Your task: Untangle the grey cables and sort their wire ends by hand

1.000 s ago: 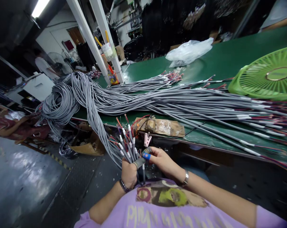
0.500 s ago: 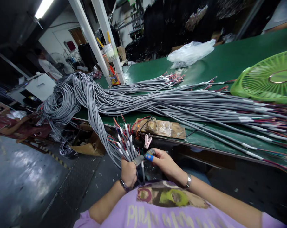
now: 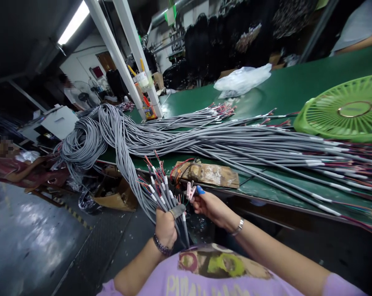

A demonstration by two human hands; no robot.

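Observation:
A bundle of grey cables (image 3: 164,193) with white-banded ends and thin coloured wires is gripped in my left hand (image 3: 166,225), whose thumb has a grey wrap. My right hand (image 3: 209,207), with blue tape on a fingertip, is just right of the bundle, its fingers bent beside a pink clip (image 3: 190,191) at the table edge. Whether those fingers grip the clip or a thin wire is too small to tell. Behind the clip, a wooden board (image 3: 215,174) carries a brownish lump and red and black wires.
Many long grey cables (image 3: 186,137) cover the green table (image 3: 296,78). A green fan (image 3: 355,109) stands right, a plastic bag (image 3: 243,80) farther back. White posts (image 3: 136,49) rise behind the cables. A cardboard box (image 3: 118,195) sits below left. A seated person (image 3: 22,168) is far left.
My right hand has moved away from my left thumb, up to the pink clip. My left hand still holds the bundle. The camera view has shifted slightly.

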